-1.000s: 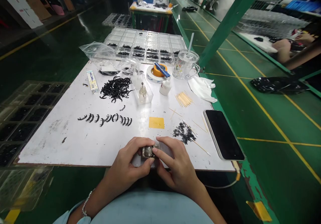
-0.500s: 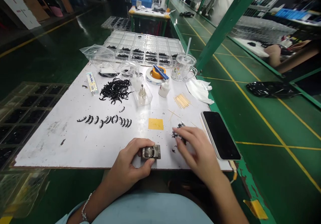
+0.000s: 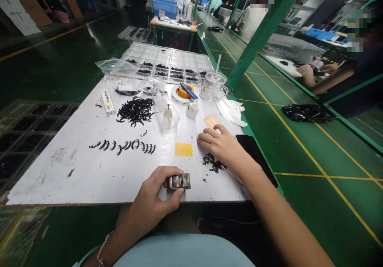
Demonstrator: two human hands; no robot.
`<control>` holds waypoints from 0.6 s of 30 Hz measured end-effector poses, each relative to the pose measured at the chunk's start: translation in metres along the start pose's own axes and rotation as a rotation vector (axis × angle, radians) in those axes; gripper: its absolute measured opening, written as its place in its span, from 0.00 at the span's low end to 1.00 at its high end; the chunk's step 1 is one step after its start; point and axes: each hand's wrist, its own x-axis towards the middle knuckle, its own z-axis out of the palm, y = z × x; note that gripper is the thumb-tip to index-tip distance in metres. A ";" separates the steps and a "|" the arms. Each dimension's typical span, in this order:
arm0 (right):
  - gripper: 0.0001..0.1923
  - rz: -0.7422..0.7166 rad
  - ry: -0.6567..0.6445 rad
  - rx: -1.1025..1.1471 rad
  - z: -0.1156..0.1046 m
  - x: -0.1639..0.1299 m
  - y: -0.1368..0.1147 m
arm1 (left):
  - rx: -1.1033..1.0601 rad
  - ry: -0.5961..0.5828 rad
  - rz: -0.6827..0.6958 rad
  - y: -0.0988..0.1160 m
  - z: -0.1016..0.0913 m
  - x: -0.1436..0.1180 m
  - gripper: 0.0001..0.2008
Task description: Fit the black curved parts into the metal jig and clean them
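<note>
My left hand [image 3: 154, 197] grips a small grey metal block [image 3: 180, 181] at the near edge of the white board [image 3: 74, 167]. My right hand [image 3: 223, 145] reaches forward over the board, fingertips down close to the heap of wooden sticks [image 3: 211, 120]; whether it pinches one I cannot tell. A small heap of tiny black parts [image 3: 213, 162] lies just under its wrist. A yellow square pad [image 3: 183, 149] lies to its left. A row of curved black pieces [image 3: 122, 145] runs across the middle of the board.
A big pile of black curved pieces [image 3: 134, 110], small bottles [image 3: 192, 109], a tape roll [image 3: 183, 93], a glass mug [image 3: 212, 86], a white cloth [image 3: 231, 111] and clear compartment trays [image 3: 167, 61] lie farther back. A black phone [image 3: 257, 155] lies right. Another person's arm [image 3: 326, 75] shows at the right.
My right hand left the metal block, passed over the small black parts and moved forward toward the wooden sticks. My left hand kept hold of the block.
</note>
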 end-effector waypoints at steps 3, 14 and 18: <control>0.12 -0.055 0.009 0.036 0.005 0.006 0.004 | 0.003 -0.009 0.001 0.000 0.000 0.000 0.14; 0.07 0.383 0.442 0.355 -0.016 -0.001 -0.026 | -0.059 -0.013 0.043 0.000 0.000 0.004 0.17; 0.12 0.681 0.748 0.885 -0.021 -0.013 -0.065 | -0.072 -0.053 0.053 0.000 -0.003 0.006 0.18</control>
